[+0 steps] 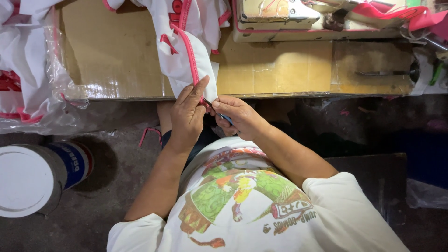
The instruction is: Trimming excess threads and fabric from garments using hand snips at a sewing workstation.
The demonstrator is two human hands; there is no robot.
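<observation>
Two hands are being worked at the table edge (pixel 140 95): the white garment (pixel 189 60) is being pinched by the left hand (pixel 186 114) (fingers pressed together) while a small blue-handled tool (pixel 224 116) is being gripped by the right hand (pixel 235 116), apparently trimming the pink-piped hem, so a steady hold seems called for.

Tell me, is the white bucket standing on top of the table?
No, the white bucket stands on the floor beside the person, below the table edge.

We find bare surface (pixel 116 51) left of the cloth (pixel 189 56); the bag (pixel 32 70) and machine (pixel 280 18) crowd its ends.
</observation>
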